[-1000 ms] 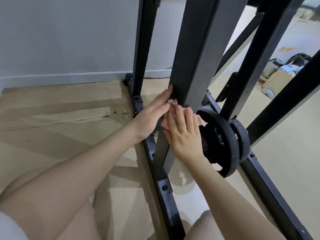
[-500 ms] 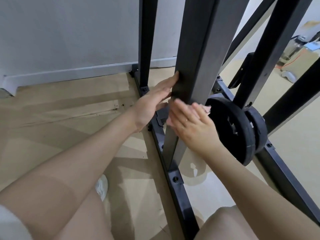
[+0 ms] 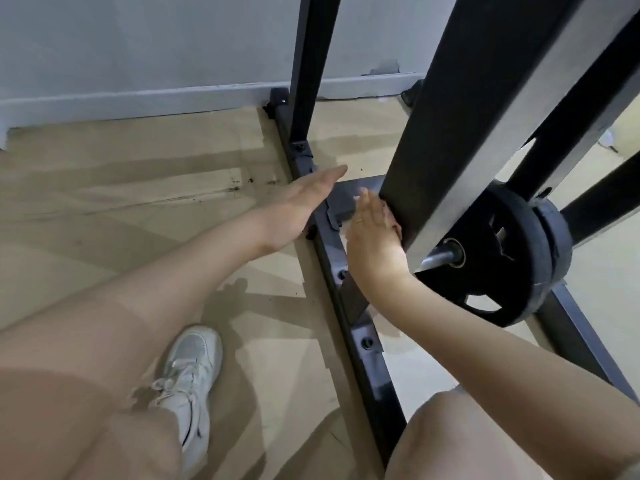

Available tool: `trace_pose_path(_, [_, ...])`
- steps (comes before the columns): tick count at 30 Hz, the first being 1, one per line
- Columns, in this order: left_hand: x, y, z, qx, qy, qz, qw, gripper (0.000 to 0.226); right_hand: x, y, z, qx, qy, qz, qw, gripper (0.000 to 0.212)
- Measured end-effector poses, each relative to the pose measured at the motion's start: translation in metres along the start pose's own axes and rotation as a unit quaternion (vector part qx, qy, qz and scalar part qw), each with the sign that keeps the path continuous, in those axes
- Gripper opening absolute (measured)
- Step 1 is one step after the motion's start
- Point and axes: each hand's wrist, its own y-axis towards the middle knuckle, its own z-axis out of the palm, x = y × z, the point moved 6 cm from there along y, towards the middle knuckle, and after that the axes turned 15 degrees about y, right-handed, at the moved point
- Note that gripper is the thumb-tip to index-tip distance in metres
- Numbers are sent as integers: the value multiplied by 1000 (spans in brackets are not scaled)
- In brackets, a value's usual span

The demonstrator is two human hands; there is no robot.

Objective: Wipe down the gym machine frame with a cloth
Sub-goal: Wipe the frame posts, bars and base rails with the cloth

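the matte black square-section steel upright of the gym machine frame fills the top right, its broad face smooth and faintly grey where light falls along one edge. it slants down to a flat black floor rail, a long bar with bolted brackets and round bolt heads, running from the wall's skirting toward the bottom of the view. a second, thinner black post rises near the grey wall.

the right hand lies flat against the lower part of the upright, fingers straight and close together, a thin ring on one finger. a small sliver of pale pink cloth shows between the palm and the metal; most of it is hidden under the hand, so its shape and texture cannot be made out. the hand presses it rather than curling round it.

the left hand is spread wide and relaxed, fingers straight, held over the floor rail just left of the upright and gripping nothing; whether it touches the rail cannot be told.

right of the upright, two thick black rubbery weight plates with cut-out grips sit on a silver metal peg. the tan floor is smooth and streaked. a white laced sneaker rests on it at bottom left, partly covered by a bare knee.
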Motion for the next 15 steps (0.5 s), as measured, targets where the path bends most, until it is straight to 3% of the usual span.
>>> trace_pose_path(1, [8, 0, 1, 11, 13, -18, 1000, 54, 0, -6, 4, 28, 15, 1, 1000, 46])
trace_pose_path(4, [23, -2, 1, 19, 43, -40, 998, 54, 59, -38, 53, 148, -25, -157, 976, 49])
trace_pose_path(6, [29, -3, 3, 24, 45, -46, 998, 54, 97, -45, 98, 216, -34, -167, 962, 58])
trace_pose_path(8, [32, -2, 12, 37, 53, -42, 997, 52, 101, -36, 115, 164, 144, -106, 970, 66])
trace_pose_path(9, [31, -1, 18, 44, 53, -37, 997, 50, 95, -31, 110, 156, 200, -102, 962, 59])
trace_pose_path(10, [29, 2, 24, 48, 49, -30, 997, 48, 92, -39, 95, 132, 205, -161, 956, 44])
trace_pose_path(11, [26, 5, 29, 47, 40, -16, 998, 46, 77, -47, 69, 56, 216, -178, 958, 32])
trace_pose_path(13, [13, 9, 34, 26, 4, 21, 999, 45, 4, -56, 5, -180, 170, -102, 964, 38])
trace_pose_path(14, [3, 10, 33, 7, -20, 37, 999, 46, -27, -62, -16, -317, 164, -49, 933, 44])
trace_pose_path(15, [-8, 12, 31, -18, -49, 50, 997, 47, -54, -66, -28, -394, 189, 3, 899, 47])
